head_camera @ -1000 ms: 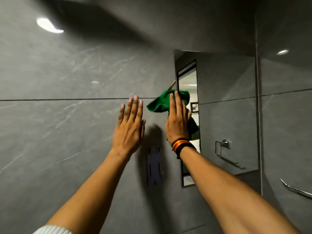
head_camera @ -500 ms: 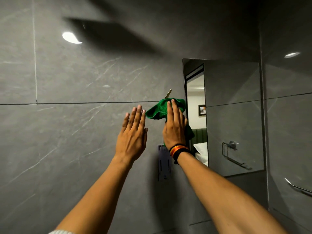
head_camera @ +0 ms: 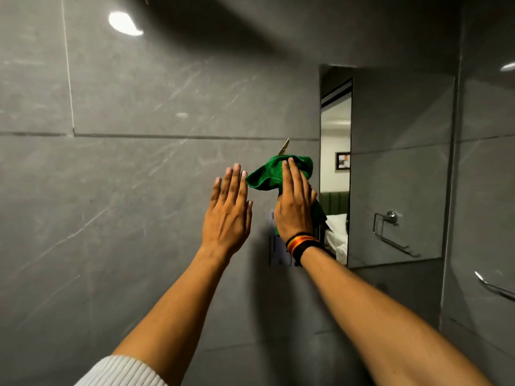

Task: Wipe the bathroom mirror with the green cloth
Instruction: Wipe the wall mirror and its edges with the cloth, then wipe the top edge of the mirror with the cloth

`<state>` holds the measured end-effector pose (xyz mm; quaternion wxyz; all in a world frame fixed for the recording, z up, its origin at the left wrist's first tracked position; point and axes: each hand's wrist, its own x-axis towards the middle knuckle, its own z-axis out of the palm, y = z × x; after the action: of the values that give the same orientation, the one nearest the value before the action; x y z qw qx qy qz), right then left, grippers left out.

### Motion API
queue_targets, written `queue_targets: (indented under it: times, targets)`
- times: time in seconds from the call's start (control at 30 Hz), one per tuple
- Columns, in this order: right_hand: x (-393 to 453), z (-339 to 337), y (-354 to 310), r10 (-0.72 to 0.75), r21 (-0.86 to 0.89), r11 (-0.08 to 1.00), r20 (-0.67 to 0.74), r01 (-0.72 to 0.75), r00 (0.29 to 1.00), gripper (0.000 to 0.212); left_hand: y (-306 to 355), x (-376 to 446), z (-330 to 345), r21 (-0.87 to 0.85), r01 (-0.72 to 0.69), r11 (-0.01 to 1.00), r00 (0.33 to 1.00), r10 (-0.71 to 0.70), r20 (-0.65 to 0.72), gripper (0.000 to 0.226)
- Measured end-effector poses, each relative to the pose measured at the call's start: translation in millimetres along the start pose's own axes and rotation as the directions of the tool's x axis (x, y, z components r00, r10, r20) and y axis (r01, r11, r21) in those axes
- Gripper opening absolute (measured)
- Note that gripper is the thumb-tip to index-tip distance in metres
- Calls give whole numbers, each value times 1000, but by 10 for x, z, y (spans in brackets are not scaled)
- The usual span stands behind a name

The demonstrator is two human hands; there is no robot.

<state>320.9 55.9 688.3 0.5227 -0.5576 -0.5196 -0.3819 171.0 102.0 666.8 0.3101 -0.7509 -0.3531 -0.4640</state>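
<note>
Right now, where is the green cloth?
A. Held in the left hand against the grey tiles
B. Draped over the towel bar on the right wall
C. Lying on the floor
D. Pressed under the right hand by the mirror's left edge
D: the green cloth is bunched under the flat right hand beside the mirror's left edge, while the left hand is open and empty.

I've got a bright green cloth (head_camera: 271, 175) with a pale yellowish tag (head_camera: 284, 147), grey wall tiles (head_camera: 139, 204) veined with faint white streaks, red, orange and black bands (head_camera: 302, 243) at my right wrist, white ribbed sleeve cuff (head_camera: 122, 371) on my left
</note>
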Motion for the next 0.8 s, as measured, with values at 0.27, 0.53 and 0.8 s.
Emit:
queue_targets:
  times: [0.27, 0.53, 0.8]
  targets:
    - [-2010, 343, -15, 168, -9, 984, 349, -176, 922, 74, -10, -2066, 468, -29, 100, 995, 930, -84, 359, 66]
    - [-4295, 551, -133, 266, -95, 952, 732, -292, 627, 77, 108, -4350, 654, -9, 223, 975, 746, -165, 645, 65]
    - [-5860, 537, -207, 312, -179, 923, 868, -342, 387, 80, 375, -5995, 744, 36, 321, 946, 452, -187, 872, 65]
